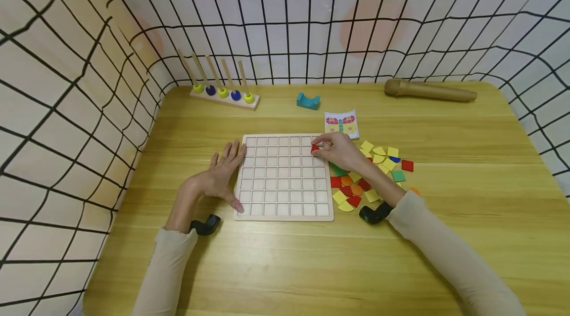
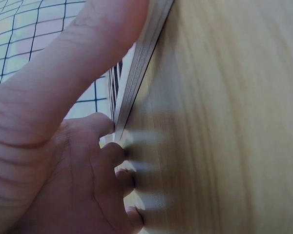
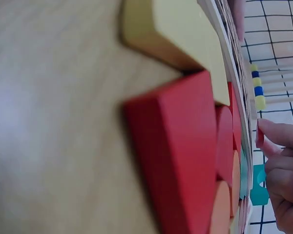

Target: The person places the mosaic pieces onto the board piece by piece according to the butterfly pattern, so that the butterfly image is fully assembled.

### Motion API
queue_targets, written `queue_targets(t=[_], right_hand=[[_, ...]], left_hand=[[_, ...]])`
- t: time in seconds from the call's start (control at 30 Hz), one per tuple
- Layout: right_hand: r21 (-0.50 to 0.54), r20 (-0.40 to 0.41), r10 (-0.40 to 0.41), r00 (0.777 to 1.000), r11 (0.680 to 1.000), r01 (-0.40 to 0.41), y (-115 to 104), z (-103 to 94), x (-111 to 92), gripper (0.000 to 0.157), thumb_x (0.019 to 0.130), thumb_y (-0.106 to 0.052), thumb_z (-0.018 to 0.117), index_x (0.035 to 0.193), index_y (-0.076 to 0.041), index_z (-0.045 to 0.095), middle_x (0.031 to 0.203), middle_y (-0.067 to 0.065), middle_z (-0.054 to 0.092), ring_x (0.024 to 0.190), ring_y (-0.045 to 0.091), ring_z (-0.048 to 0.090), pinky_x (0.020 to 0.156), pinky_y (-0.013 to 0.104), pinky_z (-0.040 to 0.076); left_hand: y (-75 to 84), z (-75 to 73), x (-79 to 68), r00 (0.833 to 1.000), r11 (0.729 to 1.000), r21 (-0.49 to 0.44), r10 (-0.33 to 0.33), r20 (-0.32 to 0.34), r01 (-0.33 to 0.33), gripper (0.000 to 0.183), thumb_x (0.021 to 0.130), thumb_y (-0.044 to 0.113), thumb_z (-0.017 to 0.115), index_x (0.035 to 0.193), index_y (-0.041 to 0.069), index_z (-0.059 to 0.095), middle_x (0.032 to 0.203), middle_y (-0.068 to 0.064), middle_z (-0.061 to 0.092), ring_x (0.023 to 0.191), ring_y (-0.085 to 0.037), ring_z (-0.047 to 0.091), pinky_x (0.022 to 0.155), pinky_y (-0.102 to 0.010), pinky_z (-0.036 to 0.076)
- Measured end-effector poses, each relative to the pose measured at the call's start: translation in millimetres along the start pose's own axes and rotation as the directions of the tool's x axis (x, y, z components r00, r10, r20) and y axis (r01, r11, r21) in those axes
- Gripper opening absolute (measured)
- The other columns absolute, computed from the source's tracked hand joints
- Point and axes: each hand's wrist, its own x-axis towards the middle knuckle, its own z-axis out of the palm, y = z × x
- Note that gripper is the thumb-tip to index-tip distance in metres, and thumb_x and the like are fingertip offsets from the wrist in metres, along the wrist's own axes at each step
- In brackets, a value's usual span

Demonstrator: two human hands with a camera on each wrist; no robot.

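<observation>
A square wooden grid board (image 1: 283, 177) lies flat on the table, its cells bare. Along its left edge my left hand (image 1: 218, 177) is spread, thumb near the lower corner and fingertips near the upper one; the left wrist view shows the thumb (image 2: 88, 53) against the board's side. Over the board's upper right cells my right hand (image 1: 340, 150) pinches a small red tile (image 1: 314, 148) between thumb and index finger. The same red tile (image 3: 260, 135) shows edge-on in the right wrist view. A picture card (image 1: 341, 123) with a butterfly pattern lies just behind that hand.
Loose yellow, red, orange, green and blue tiles (image 1: 355, 189) lie right of the board, partly under my right forearm. Toward the back stand a peg stand (image 1: 224, 97) with beads, a teal curved block (image 1: 308, 101) and a brown microphone-shaped object (image 1: 429, 91). Black wire mesh (image 1: 285, 24) encloses the table.
</observation>
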Motion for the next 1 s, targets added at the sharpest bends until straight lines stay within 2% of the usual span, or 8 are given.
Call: queue_targets(t=[0.33, 0.57, 1.0], right_hand=[[-0.027, -0.024, 0.010, 1.000, 1.000, -0.011, 5.5, 0.1, -2.7, 0.030, 0.096, -0.013, 0.075, 0.123, 0.001, 0.074, 0.055, -0.004, 0.030, 0.050, 0.011, 0.026, 0.050, 0.022, 0.023], [-0.007, -0.045, 0.037, 0.998, 0.999, -0.037, 6.9, -1.7, -3.8, 0.028, 0.095, -0.016, 0.076, 0.121, -0.005, 0.077, 0.051, -0.005, 0.035, 0.045, 0.010, 0.028, 0.046, 0.021, 0.022], [-0.013, -0.020, 0.004, 1.000, 1.000, -0.004, 8.6, -3.7, -0.5, 0.027, 0.094, -0.016, 0.077, 0.120, -0.008, 0.078, 0.049, -0.005, 0.035, 0.046, 0.010, 0.026, 0.048, 0.021, 0.021]], left_hand=[[0.1, 0.8, -0.1, 1.000, 1.000, 0.000, 0.000, -0.001, 0.000, 0.162, 0.056, 0.042, 0.101, 0.164, 0.006, -0.014, 0.168, -0.019, -0.031, 0.156, -0.040, -0.030, 0.124, -0.067, -0.016], [0.3, 0.1, 0.1, 1.000, 1.000, 0.014, 0.005, -0.003, -0.004, 0.161, 0.057, 0.043, 0.101, 0.164, 0.006, -0.014, 0.168, -0.020, -0.030, 0.157, -0.041, -0.029, 0.124, -0.068, -0.015], [-0.7, 0.1, 0.4, 1.000, 1.000, 0.015, 0.003, 0.003, -0.003, 0.161, 0.057, 0.044, 0.101, 0.165, 0.007, -0.014, 0.168, -0.019, -0.030, 0.157, -0.040, -0.029, 0.125, -0.067, -0.015]])
